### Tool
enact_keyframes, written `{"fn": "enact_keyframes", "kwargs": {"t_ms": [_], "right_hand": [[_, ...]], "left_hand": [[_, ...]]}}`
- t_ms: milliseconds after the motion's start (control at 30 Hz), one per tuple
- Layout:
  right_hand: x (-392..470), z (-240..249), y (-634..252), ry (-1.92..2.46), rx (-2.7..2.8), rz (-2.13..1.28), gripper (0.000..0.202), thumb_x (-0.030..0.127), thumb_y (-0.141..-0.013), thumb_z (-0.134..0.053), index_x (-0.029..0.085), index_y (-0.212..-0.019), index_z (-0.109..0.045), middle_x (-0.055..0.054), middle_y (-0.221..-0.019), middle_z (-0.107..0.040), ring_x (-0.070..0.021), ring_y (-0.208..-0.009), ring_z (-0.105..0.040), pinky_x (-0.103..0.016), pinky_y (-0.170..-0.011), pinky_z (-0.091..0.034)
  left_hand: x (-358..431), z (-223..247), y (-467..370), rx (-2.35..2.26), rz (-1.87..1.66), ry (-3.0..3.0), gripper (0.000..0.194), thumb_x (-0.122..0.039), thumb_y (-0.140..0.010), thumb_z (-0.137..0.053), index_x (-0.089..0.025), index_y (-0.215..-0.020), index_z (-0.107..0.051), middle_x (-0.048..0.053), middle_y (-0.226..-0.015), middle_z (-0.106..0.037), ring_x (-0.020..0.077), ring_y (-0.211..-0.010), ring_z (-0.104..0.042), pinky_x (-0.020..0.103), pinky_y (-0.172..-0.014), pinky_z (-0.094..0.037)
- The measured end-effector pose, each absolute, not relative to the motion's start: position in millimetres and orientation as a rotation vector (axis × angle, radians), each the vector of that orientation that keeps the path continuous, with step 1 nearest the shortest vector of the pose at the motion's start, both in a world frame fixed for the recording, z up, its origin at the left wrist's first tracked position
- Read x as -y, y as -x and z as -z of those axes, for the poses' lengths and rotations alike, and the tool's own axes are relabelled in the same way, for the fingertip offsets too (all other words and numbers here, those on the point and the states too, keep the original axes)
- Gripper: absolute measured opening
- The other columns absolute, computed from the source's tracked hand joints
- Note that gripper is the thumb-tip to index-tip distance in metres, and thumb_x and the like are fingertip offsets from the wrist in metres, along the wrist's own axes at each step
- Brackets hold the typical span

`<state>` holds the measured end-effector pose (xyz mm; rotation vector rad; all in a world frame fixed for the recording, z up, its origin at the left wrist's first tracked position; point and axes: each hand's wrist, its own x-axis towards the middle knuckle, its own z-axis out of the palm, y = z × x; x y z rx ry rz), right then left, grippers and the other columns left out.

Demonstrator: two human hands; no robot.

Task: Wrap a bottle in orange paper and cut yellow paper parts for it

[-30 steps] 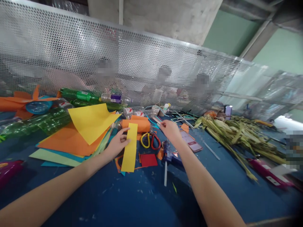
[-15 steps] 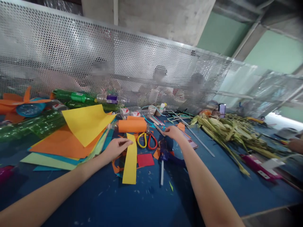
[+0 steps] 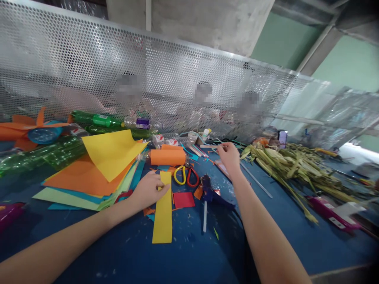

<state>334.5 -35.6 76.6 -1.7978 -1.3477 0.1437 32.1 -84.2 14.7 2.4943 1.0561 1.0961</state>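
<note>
The left hand (image 3: 149, 191) lies over the yellow strip (image 3: 162, 223), probably steadying it, its length pointing toward the tabletop's near edge; whether that grip clamps, I cannot tell. The right hand (image 3: 229, 157), farther from that edge, pinches 1 pale stick (image 3: 207, 146).

A plain yellow paper strip (image 3: 162, 221) sits at about seven o'clock from the centre of the view, a long, narrow rectangle with its short ends towards twelve and six. It looks uncreased, and part of its upper stretch is covered. A thin, pale stick (image 3: 208, 146) lies between one and two o'clock from the strip, near-level in the view, its visible tip towards nine; its exact material cannot be told.
</note>
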Motion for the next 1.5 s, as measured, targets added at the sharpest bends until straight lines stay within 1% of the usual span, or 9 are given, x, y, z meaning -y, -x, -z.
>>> {"fn": "enact_keyframes", "kwargs": {"t_ms": [67,133,233,333,533,667,767,1000,1500], "right_hand": [[38.0,-82.1,-320.9,1.652,1.339,-0.214,0.035,0.03,-0.085,-0.03,0.009,-0.106,-0.05,-0.011,-0.088,-0.064,-0.0154,-0.078,-0.06,-0.024,-0.066,-0.044],[41.7,-83.4,-299.6,1.52,1.396,-0.359,0.034,0.034,-0.084,-0.031,0.012,-0.095,-0.055,-0.006,-0.076,-0.063,-0.0132,-0.065,-0.058,-0.022,-0.057,-0.043],[50.9,-79.9,-260.3,1.361,1.557,-0.645,0.023,0.035,-0.076,-0.048,0.016,-0.073,-0.059,0.001,-0.054,-0.058,-0.0109,-0.049,-0.053,-0.021,-0.049,-0.041],[61.7,-75.1,-227.1,1.239,1.676,-0.847,0.016,0.033,-0.072,-0.056,0.017,-0.065,-0.055,0.002,-0.05,-0.059,-0.0105,-0.046,-0.052,-0.022,-0.049,-0.042],[70.3,-65.8,-203.6,1.121,1.506,-1.067,0.017,0.029,-0.069,-0.063,0.019,-0.065,-0.049,0.004,-0.05,-0.059,-0.0083,-0.047,-0.052,-0.02,-0.05,-0.04],[71.8,-45.5,-189.9,1.114,1.409,-1.253,0.028,0.038,-0.068,-0.063,0.02,-0.062,-0.042,0.007,-0.039,-0.05,-0.0058,-0.033,-0.038,-0.018,-0.035,-0.025],[74.3,-26.0,-176.5,1.074,1.32,-1.35,0.032,0.042,-0.068,-0.062,0.021,-0.06,-0.039,0.011,-0.035,-0.04,-0.0042,-0.03,-0.027,-0.018,-0.033,-0.017],[76.3,-7.2,-166.3,0.967,1.125,-1.354,0.03,0.038,-0.07,-0.057,0.022,-0.058,-0.034,0.013,-0.033,-0.031,-0.004,-0.031,-0.02,-0.019,-0.035,-0.015],[79.0,-5.6,-165.7,0.933,1.075,-1.319,0.027,0.036,-0.07,-0.056,0.022,-0.061,-0.034,0.013,-0.035,-0.031,-0.0048,-0.033,-0.021,-0.02,-0.037,-0.016]], "left_hand": [[84.6,-18.9,-31.1,-1.089,-1.135,-2.431,0.045,-0.035,-0.075,-0.057,-0.021,-0.034,-0.044,0.0,-0.042,-0.038,0.0146,-0.051,-0.039,0.029,-0.066,-0.035],[83.9,-24.9,-28.3,-1.141,-1.128,-2.331,0.041,-0.039,-0.078,-0.053,-0.02,-0.042,-0.051,0.001,-0.047,-0.044,0.0162,-0.057,-0.045,0.029,-0.068,-0.037],[81.2,-34.1,-23.0,-1.155,-1.108,-2.105,0.035,-0.041,-0.085,-0.039,-0.018,-0.079,-0.064,0.004,-0.077,-0.061,0.0192,-0.078,-0.055,0.03,-0.075,-0.041],[77.9,-38.5,-20.2,-1.041,-1.044,-1.941,0.039,-0.041,-0.09,-0.029,-0.017,-0.099,-0.059,0.005,-0.09,-0.063,0.018,-0.084,-0.057,0.029,-0.078,-0.043],[75.3,-32.0,-24.9,-0.877,-0.761,-2.046,0.029,-0.038,-0.089,-0.034,-0.017,-0.084,-0.053,-0.001,-0.066,-0.053,0.012,-0.057,-0.049,0.024,-0.057,-0.041],[75.0,-24.7,-27.4,-0.875,-0.781,-2.134,0.025,-0.033,-0.089,-0.033,-0.017,-0.092,-0.052,0.003,-0.083,-0.059,0.0154,-0.075,-0.055,0.026,-0.071,-0.044],[72.5,-19.2,-26.4,-0.807,-0.768,-2.199,0.025,-0.03,-0.09,-0.033,-0.017,-0.097,-0.053,0.005,-0.095,-0.06,0.0171,-0.088,-0.056,0.028,-0.082,-0.042],[65.5,-12.2,-24.9,-0.809,-0.754,-2.261,0.027,-0.029,-0.089,-0.036,-0.017,-0.104,-0.054,0.005,-0.1,-0.062,0.0173,-0.09,-0.057,0.027,-0.082,-0.043],[63.9,-13.1,-25.3,-0.807,-0.734,-2.279,0.032,-0.033,-0.089,-0.036,-0.018,-0.109,-0.055,0.004,-0.101,-0.064,0.0178,-0.089,-0.059,0.026,-0.081,-0.044]]}}
